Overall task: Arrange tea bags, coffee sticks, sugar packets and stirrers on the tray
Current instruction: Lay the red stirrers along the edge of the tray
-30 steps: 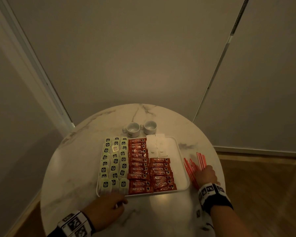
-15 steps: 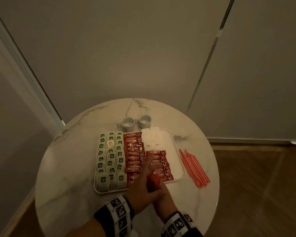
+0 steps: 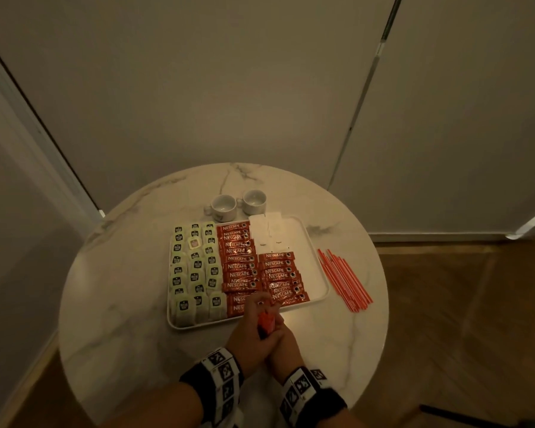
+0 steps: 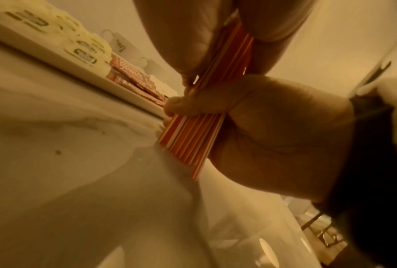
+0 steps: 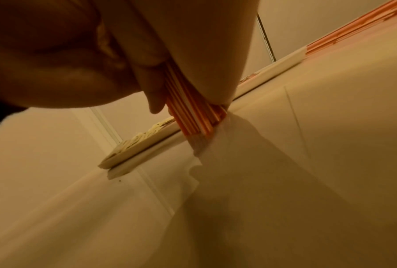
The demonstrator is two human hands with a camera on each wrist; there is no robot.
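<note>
A bundle of red-and-white stirrers (image 3: 264, 323) stands upright on the marble table just in front of the white tray (image 3: 321, 274). My left hand (image 3: 251, 322) and right hand (image 3: 284, 339) both wrap round it. In the left wrist view the right thumb lies across the bundle (image 4: 193, 141); in the right wrist view its lower ends (image 5: 193, 123) touch the table. More stirrers (image 3: 345, 281) lie loose on the table to the right of the tray. On the tray lie tea bags (image 3: 195, 267) at the left, coffee sticks (image 3: 240, 261) in the middle and white sugar packets (image 3: 267, 234) at the back.
Two small white cups (image 3: 224, 206) (image 3: 254, 200) stand behind the tray. The round table (image 3: 121, 288) sits close to a wall and door frame. The tray's right strip (image 3: 306, 257) is bare. Wood floor lies to the right.
My right hand left the stirrer pile with a bundle and came to the tray's near edge. My left hand moved right from the tray's front-left corner to join it.
</note>
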